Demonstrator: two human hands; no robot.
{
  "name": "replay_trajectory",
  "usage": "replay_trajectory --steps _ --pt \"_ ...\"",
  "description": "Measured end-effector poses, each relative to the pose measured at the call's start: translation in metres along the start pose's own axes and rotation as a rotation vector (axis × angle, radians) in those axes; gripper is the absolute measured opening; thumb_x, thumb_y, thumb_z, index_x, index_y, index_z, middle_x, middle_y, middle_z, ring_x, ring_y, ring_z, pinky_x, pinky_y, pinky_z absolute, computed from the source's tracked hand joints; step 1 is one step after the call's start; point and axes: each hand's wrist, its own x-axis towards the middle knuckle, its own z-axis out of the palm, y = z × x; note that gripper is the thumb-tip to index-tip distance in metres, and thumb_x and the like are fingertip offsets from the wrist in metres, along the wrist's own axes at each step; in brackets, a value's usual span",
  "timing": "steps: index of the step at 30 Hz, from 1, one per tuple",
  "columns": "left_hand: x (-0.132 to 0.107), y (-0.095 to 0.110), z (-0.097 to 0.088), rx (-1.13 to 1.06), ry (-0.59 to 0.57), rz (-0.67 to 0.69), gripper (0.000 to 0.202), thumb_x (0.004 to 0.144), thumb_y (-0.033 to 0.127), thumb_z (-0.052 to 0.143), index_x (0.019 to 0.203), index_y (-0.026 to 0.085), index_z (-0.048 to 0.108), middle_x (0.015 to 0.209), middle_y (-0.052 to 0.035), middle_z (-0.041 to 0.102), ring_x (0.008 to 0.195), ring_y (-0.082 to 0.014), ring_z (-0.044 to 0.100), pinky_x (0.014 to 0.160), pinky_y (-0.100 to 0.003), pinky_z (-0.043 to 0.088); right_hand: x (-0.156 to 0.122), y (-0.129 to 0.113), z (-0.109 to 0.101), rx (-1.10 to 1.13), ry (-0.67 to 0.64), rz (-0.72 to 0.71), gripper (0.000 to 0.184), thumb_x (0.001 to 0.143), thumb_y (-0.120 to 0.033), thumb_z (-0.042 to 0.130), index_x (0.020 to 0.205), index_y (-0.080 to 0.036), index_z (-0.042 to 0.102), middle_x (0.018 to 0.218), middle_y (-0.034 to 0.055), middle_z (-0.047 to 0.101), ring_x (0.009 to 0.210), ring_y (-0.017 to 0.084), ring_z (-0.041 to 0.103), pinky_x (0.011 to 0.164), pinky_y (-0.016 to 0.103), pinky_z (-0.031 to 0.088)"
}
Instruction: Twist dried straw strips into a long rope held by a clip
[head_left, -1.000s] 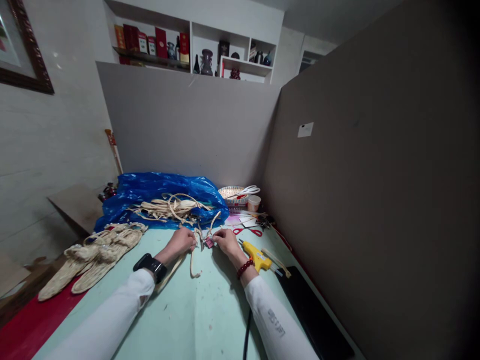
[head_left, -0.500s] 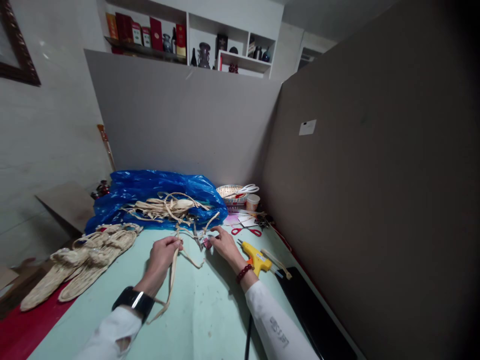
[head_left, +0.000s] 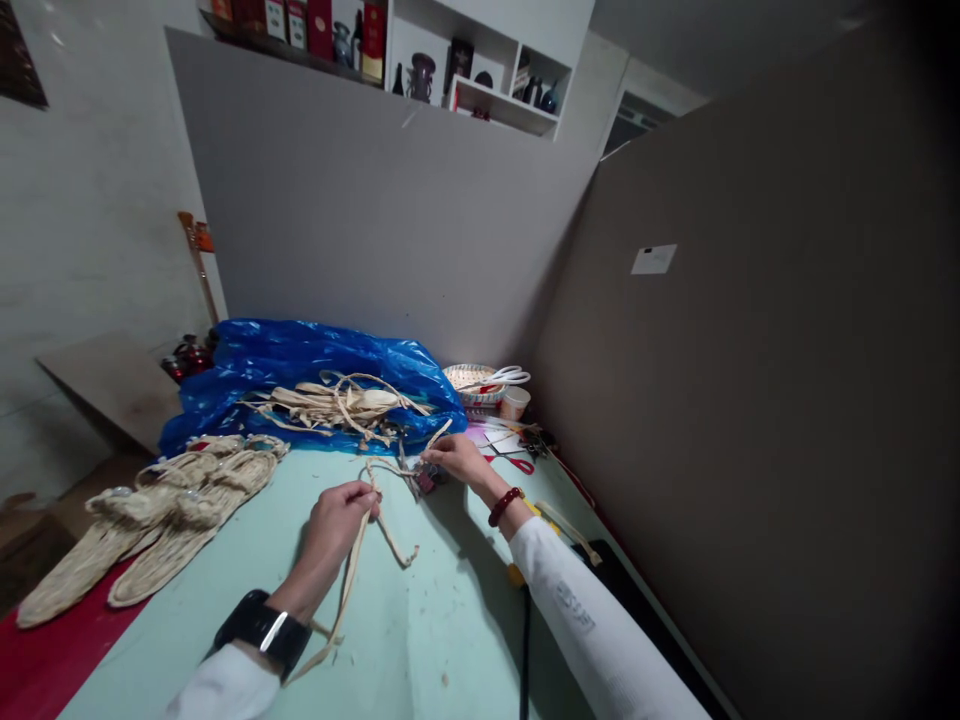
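Note:
My left hand [head_left: 341, 525] is closed in a pinch on pale straw strands [head_left: 352, 570], which look twisted into a cord above the fingers. Their loose tails hang down over the pale green tabletop [head_left: 420, 630]. A strand runs across to my right hand [head_left: 459, 462], whose fingertips pinch it near its upturned end. Just below the right fingers lies a small metal tool with a dark reddish part [head_left: 426, 483]; its kind is hard to make out. Behind both hands, a heap of loose straw strips [head_left: 352, 405] rests on a blue plastic bag [head_left: 300, 350].
Woven straw sandals [head_left: 187, 510] lie at the left. Red-handled scissors [head_left: 519, 464], a paper cup [head_left: 514, 403] and a wicker basket [head_left: 472, 383] stand at the back right. My right forearm mostly hides a yellow glue gun [head_left: 531, 508]. Grey partitions [head_left: 360, 210] border the table.
My right hand has gone from beside the small tool to pinching the straw strand above it. The left hand keeps its hold. The view has tilted down slightly.

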Motion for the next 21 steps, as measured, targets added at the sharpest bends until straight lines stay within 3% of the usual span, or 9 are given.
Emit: replay_trajectory --steps 6,13,16,21 --pt "0.0 0.001 0.001 -0.006 -0.048 0.041 0.022 0.068 0.037 0.051 0.059 0.02 0.061 0.059 -0.0002 0.064 0.064 -0.0189 0.058 0.065 -0.026 0.039 0.017 -0.016 0.002 0.161 0.033 -0.041 0.014 0.069 -0.023 0.061 0.061 -0.012 0.06 0.059 0.0014 0.059 0.057 0.011 0.051 0.052 0.021 0.034" --pt "-0.005 0.013 -0.001 0.072 -0.074 0.02 0.021 0.067 0.036 0.049 0.059 0.02 0.061 0.058 -0.0001 0.065 0.065 -0.0203 0.059 0.063 -0.027 0.038 0.053 -0.054 -0.027 0.386 0.173 -0.05 0.003 0.075 -0.018 0.048 0.074 -0.017 0.046 0.061 0.0005 0.061 0.055 0.011 0.058 0.047 0.018 0.04" --pt "-0.01 0.024 0.0 0.133 -0.11 0.042 0.02 0.069 0.032 0.047 0.059 0.021 0.061 0.059 0.0 0.066 0.066 -0.0198 0.06 0.064 -0.026 0.038 0.07 -0.051 -0.03 0.452 0.238 -0.018 0.011 0.075 -0.016 0.048 0.069 -0.019 0.039 0.052 -0.002 0.055 0.053 0.011 0.057 0.049 0.018 0.045" --pt "-0.014 0.032 0.002 0.279 -0.108 0.025 0.022 0.072 0.027 0.046 0.055 0.021 0.059 0.059 0.0005 0.065 0.064 -0.0176 0.058 0.06 -0.024 0.035 0.079 -0.029 -0.008 0.5 0.262 0.018 0.018 0.076 -0.017 0.052 0.065 -0.021 0.037 0.047 -0.0042 0.048 0.051 0.011 0.057 0.054 0.022 0.05"
